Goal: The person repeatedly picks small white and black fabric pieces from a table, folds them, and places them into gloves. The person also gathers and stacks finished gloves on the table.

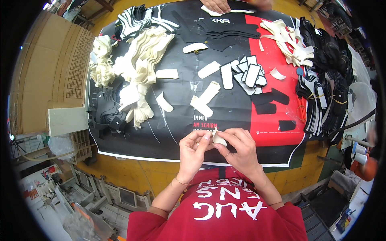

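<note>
Pinching a small cream fabric piece (219,140) between closed left fingers (202,145) and right fingers (234,137), at the near side of the tabletop (136,143). Possibly risking skewing the soft piece by tugging unevenly; by loosening either pinch, perhaps risking losing it among similar cream strips (209,92) lying beyond the fingers.

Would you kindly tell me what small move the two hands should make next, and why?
Perhaps the left hand and right hand should gently spread the small cream piece flat, since it looks curled or bent while both appear to pinch it.
</note>
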{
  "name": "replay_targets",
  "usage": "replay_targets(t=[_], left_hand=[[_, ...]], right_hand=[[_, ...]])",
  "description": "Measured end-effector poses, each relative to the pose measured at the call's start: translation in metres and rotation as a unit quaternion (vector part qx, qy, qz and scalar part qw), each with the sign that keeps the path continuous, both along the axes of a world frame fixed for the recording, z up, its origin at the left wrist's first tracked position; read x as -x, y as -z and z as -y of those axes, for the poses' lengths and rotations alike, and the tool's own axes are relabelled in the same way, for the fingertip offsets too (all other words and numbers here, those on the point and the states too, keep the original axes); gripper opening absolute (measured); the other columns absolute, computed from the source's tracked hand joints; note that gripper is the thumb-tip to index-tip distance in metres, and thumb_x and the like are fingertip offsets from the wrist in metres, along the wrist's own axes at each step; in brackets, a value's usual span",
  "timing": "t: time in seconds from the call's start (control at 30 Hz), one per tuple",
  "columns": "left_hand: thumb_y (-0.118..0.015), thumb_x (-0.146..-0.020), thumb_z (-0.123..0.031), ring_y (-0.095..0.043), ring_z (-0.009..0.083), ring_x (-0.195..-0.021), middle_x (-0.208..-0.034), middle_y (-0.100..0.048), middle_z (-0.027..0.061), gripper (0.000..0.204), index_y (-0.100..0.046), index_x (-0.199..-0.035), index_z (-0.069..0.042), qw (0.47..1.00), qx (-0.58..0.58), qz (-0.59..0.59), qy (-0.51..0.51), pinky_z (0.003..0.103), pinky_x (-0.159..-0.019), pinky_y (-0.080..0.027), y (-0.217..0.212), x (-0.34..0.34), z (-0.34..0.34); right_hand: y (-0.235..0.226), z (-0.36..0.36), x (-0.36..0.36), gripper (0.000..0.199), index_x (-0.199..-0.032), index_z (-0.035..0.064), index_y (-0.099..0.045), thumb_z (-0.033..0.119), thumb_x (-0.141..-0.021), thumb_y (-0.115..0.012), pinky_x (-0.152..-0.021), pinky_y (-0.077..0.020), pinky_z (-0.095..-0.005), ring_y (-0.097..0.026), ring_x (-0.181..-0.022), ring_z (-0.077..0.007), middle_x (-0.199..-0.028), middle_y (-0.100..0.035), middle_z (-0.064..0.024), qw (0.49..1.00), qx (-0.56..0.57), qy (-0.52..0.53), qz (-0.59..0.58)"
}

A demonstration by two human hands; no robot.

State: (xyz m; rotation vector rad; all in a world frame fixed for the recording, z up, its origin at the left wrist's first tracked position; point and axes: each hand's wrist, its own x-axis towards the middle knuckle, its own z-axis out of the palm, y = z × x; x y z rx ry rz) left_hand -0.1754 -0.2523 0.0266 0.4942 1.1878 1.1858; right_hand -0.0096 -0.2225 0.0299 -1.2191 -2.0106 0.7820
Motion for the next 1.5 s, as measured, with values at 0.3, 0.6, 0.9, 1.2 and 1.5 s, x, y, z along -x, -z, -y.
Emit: replay_targets(t=[0.3,0.6,0.9,1.2,1.5], left_hand=[[-0.063,-0.097,-0.001,-0.067,0.0122,-0.092,-0.102,-0.069,0.0118,0.020,-0.060,-0.115,0.006,0.986,-0.054,-0.150,-0.050,0.023,-0.077,-0.056,0.018,0.029,-0.011],[-0.072,-0.087,-0.006,-0.061,0.0294,-0.112,-0.125,-0.062,0.0173,0.031,-0.065,-0.117,-0.001,0.732,-0.177,-0.653,-0.084,0.040,-0.095,-0.049,0.011,0.050,-0.023],[-0.062,-0.100,-0.018,-0.068,0.0141,-0.087,-0.098,-0.072,0.0099,0.028,-0.068,-0.113,0.007,0.997,-0.048,-0.002,0.065,0.028,-0.079,-0.055,-0.011,0.045,-0.021],[-0.069,-0.094,-0.009,-0.071,0.0155,-0.080,-0.097,-0.071,0.0121,0.017,-0.071,-0.101,0.006,0.978,-0.025,0.126,0.162,0.026,-0.070,-0.060,-0.010,0.043,-0.015],[-0.070,-0.095,-0.023,-0.063,0.0143,-0.065,-0.092,-0.064,0.0099,0.027,-0.071,-0.086,0.003,0.973,-0.008,0.181,0.146,0.026,-0.055,-0.054,-0.006,0.029,-0.009]], right_hand=[[0.013,-0.024,0.032,0.034,-0.108,0.0065,-0.071,0.023,-0.080,-0.081,-0.072,-0.0445,-0.0359,-0.064,-0.083,-0.0222,-0.094,-0.067,-0.0060,0.997,0.045,-0.017,-0.054],[0.017,-0.053,0.048,0.019,-0.092,0.0058,-0.073,0.021,-0.082,-0.079,-0.072,-0.0426,-0.0328,-0.063,-0.073,-0.0180,-0.079,-0.067,-0.0038,0.995,0.030,0.079,0.054],[-0.019,-0.047,-0.010,0.019,-0.100,-0.0064,-0.072,0.007,-0.087,-0.077,-0.068,-0.0511,-0.0211,-0.065,-0.075,-0.0069,-0.086,-0.073,-0.0063,0.833,0.496,-0.080,-0.232],[-0.020,-0.041,-0.032,0.021,-0.100,-0.0046,-0.072,0.008,-0.085,-0.080,-0.070,-0.0515,-0.0230,-0.065,-0.077,-0.0087,-0.087,-0.072,-0.0065,0.812,0.526,-0.137,-0.214],[-0.004,-0.024,-0.020,0.026,-0.106,0.0007,-0.065,0.005,-0.085,-0.079,-0.071,-0.0461,-0.0214,-0.053,-0.077,-0.0056,-0.096,-0.065,-0.0031,0.902,0.336,-0.087,-0.258]])
